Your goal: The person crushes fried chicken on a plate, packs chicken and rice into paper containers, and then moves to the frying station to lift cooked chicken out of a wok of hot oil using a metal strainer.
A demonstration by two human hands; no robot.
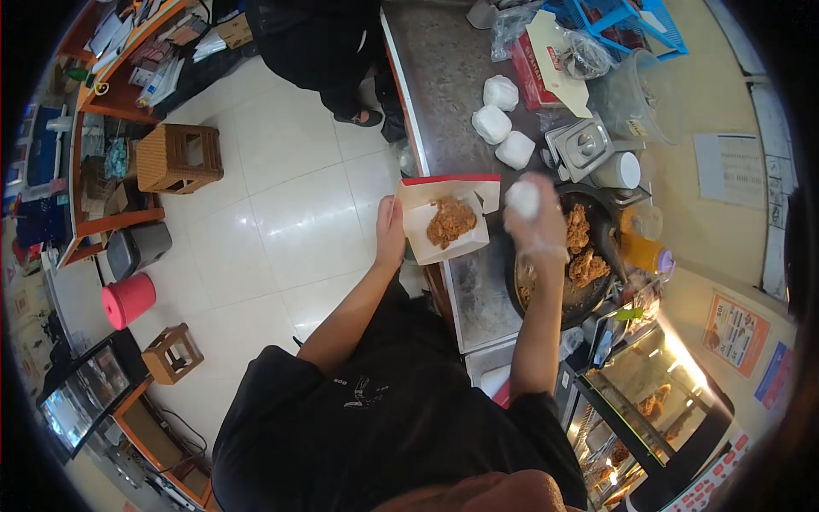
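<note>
My left hand (390,232) grips the side of an open takeaway box (422,241), red outside and white within. A piece of fried chicken (450,222) lies inside the box. To the right of the box, my right hand (543,229), slightly blurred, is closed around a white paper-wrapped bundle (523,200). Beneath my right forearm is a dark round pan (589,299) with several fried chicken pieces (587,266) in it. Three similar white wrapped bundles (492,125) rest on the metal counter beyond.
The metal counter (439,102) carries a lidded steel container (582,145), a red-and-cream box (546,72), a clear tub (640,98) and a blue basket (631,26). A lit display case (657,392) stands at lower right. Another person (316,43) stands ahead; stools (179,158) are at left.
</note>
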